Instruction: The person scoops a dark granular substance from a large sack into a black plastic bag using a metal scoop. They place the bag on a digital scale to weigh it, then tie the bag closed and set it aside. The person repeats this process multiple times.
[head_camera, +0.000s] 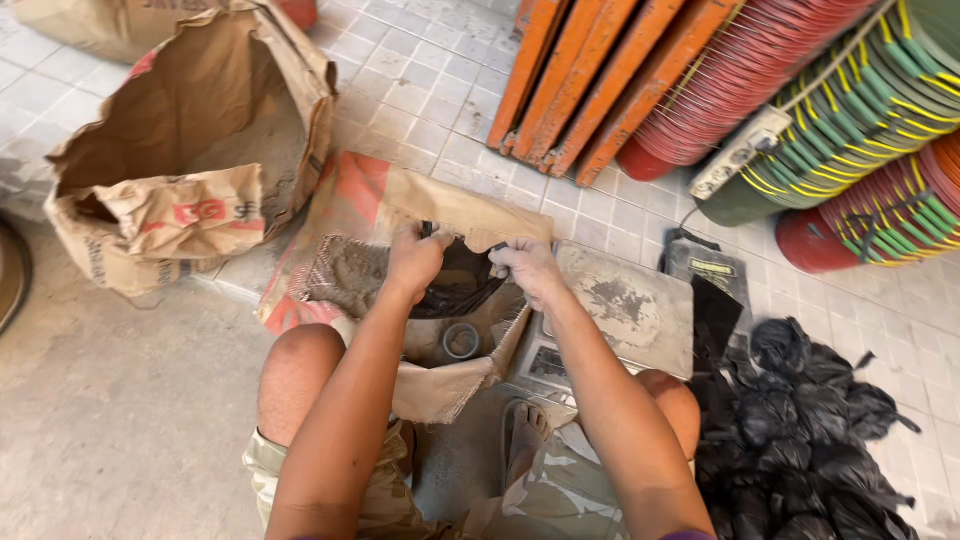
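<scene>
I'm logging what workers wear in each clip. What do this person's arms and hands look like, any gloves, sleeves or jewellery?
Both arms are bare from the hands up to the bottom edge of the picture: no sleeves on the forearms. The left hand and right hand wear no gloves, and no watch, ring or bracelet shows. A thin sliver of purple cloth sits at the right upper arm, perhaps a sleeve hem.

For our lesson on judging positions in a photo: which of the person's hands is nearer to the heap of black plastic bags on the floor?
The right hand is nearer: the heap of black bags lies on its side, lower right. The left hand grips the same small black bag, farther away.
</scene>
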